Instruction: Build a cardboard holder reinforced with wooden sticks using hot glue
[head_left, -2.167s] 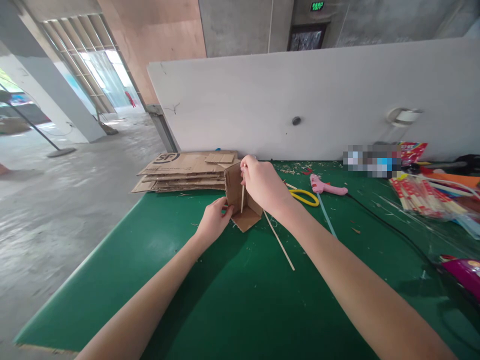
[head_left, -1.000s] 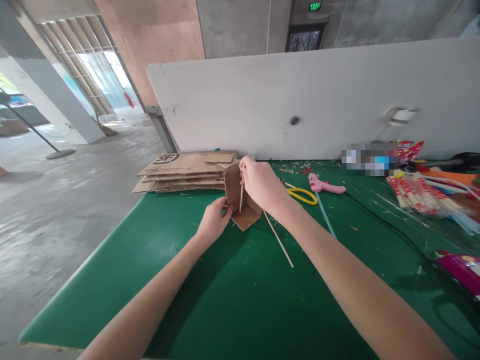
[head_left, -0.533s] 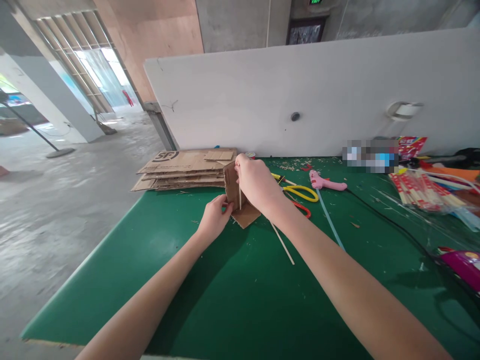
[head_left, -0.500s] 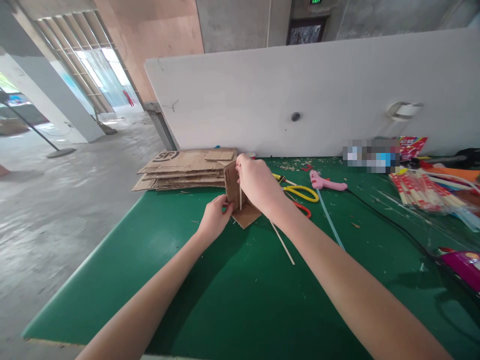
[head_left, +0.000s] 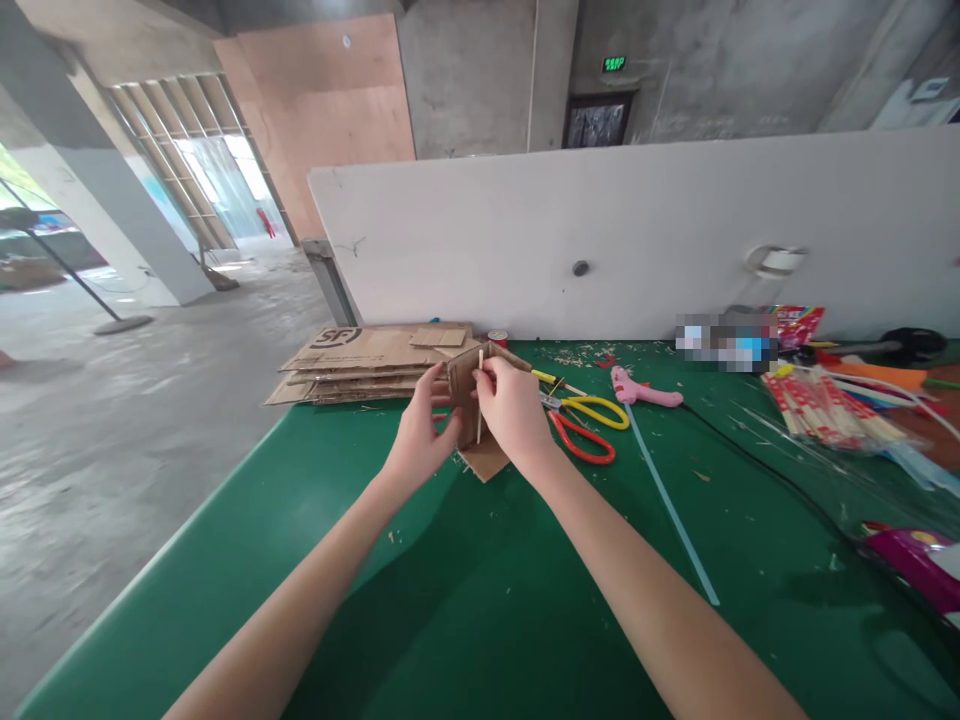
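A small folded cardboard structure (head_left: 486, 461) stands on the green table, with upright walls and a flat flap toward me. My left hand (head_left: 420, 432) is at its left wall, fingers on the outer edge and thumb near the front, gripping the panel. My right hand (head_left: 517, 408) pinches a thin wooden stick (head_left: 480, 425) between thumb and fingers. The stick stands upright inside the cardboard corner; whether it is attached cannot be seen. Scissors (head_left: 589, 425) with one yellow and one red handle lie just right of my right hand.
Flattened cardboard sheets (head_left: 367, 352) are stacked at the back left. A pink glue gun (head_left: 646, 392) with a black cord lies right of the scissors, beside a pale blue strip (head_left: 671, 505). Packaged sticks (head_left: 817, 410) and a purple item (head_left: 915, 560) are farther right. A white board (head_left: 465, 250) stands behind.
My right hand has moved down from the stick's top, which now shows above my fingers. My left hand has shifted higher along the wall. The view has tilted up; a loose stick no longer shows.
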